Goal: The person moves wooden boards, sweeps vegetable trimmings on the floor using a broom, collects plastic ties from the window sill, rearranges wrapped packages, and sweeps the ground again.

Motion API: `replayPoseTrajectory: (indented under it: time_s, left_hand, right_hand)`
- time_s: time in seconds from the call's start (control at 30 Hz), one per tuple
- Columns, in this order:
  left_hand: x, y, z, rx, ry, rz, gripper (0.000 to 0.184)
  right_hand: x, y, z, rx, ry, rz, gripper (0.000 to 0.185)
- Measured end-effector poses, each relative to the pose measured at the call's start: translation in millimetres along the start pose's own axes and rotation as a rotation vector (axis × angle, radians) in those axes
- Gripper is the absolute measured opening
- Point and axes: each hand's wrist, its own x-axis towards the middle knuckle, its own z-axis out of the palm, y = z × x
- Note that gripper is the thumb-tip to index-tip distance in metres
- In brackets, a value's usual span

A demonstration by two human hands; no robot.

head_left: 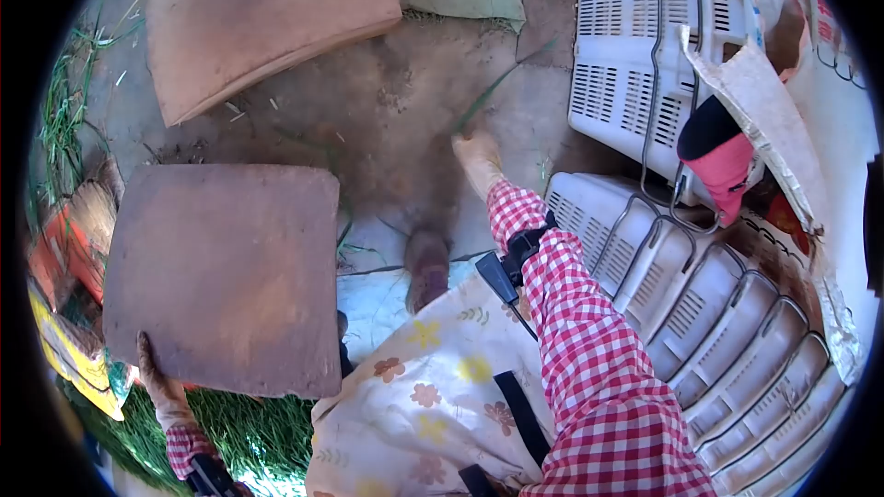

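Note:
My left hand [161, 387] grips the near edge of a square brown slab [226, 276], with the thumb on top and the other fingers hidden beneath it. The slab is dusty and has rounded corners; whether it is foam or board I cannot tell. My right hand [478, 164] is stretched forward over the dusty floor, its fingers closed on the lower end of a long green grass blade [502, 90]. The blade points away to the upper right. A bundle of green grass [249, 428] lies below the slab's near edge.
A second brown slab [272, 18] lies at the upper left. White slotted plastic crates [635, 64] with metal handles stand at the right, with a pink and black item [718, 161] and torn cardboard [769, 110]. Loose grass [78, 120] and colourful sacks [69, 258] are at the left.

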Motion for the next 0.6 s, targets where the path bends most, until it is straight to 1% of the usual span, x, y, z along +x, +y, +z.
replayPoseTrajectory:
  time_s: [0.03, 0.07, 0.1, 0.17, 0.27, 0.3, 0.37, 0.4, 0.43, 0.47, 0.5, 0.53, 0.57, 0.6]
  left_hand:
    - [1.5, 0.0, -7.0, -0.025, 0.004, -0.026, 0.044]
    - [0.6, 0.6, -5.9, -0.064, 0.007, -0.094, 0.048]
    - [-3.6, -0.9, -4.3, 0.01, -0.063, -0.094, 0.052]
    - [-14.2, -2.1, 4.8, 0.05, -0.059, -0.066, 0.053]
    - [-23.8, -2.4, 8.8, 0.061, -0.01, -0.056, 0.047]
    - [-21.2, -2.6, 0.3, 0.035, -0.038, -0.082, 0.047]
    - [-12.3, -6.6, -16.0, -0.029, -0.106, -0.133, 0.048]
    - [-12.6, -8.5, -13.8, -0.006, -0.108, -0.131, 0.048]
    - [-13.3, -8.5, -9.3, 0.016, -0.111, -0.121, 0.048]
    - [-13.2, -6.9, -7.3, 0.036, -0.111, -0.102, 0.048]
    - [-8.9, -8.4, -11.5, 0.016, -0.153, -0.098, 0.047]
    - [-7.4, -8.4, -10.0, 0.017, -0.134, -0.07, 0.045]
    - [-4.9, -8.6, -3.6, 0.017, -0.121, -0.044, 0.044]
    - [-1.8, -10.0, 3.2, -0.021, -0.127, -0.023, 0.043]
  right_hand:
    - [4.2, -5.6, -1.7, 0.005, -0.005, 0.041, 0.037]
    - [8.6, -12.0, -3.1, 0.006, -0.008, 0.08, 0.038]
    - [15.3, -17.0, -5.2, 0.007, -0.005, 0.114, 0.039]
    - [26.7, -22.3, 1.9, 0.049, -0.043, 0.159, 0.037]
    - [39.2, -10.8, 23.1, 0.119, -0.057, 0.17, 0.032]
    - [43.3, -4.0, 30.3, 0.141, -0.051, 0.163, 0.031]
    - [12.8, -5.2, 42.3, -0.048, -0.143, -0.092, 0.027]
    - [-17.7, -3.6, 56.0, -0.252, -0.154, -0.401, 0.026]
    - [-72.3, -23.6, 38.1, -0.235, -0.318, -0.453, 0.025]
    - [-109.6, -13.7, 41.5, -0.326, -0.525, -0.628, 0.021]
    - [-142.3, 4.0, 55.2, -0.714, -0.799, -0.848, 0.019]
    - [-172.0, 15.6, 43.0, -0.869, -1.052, -1.104, 0.019]
    - [-157.3, 88.8, 128.0, -0.772, -1.633, -0.937, 0.025]
    - [-173.6, 67.5, 101.8, -0.844, -1.417, -0.83, 0.028]
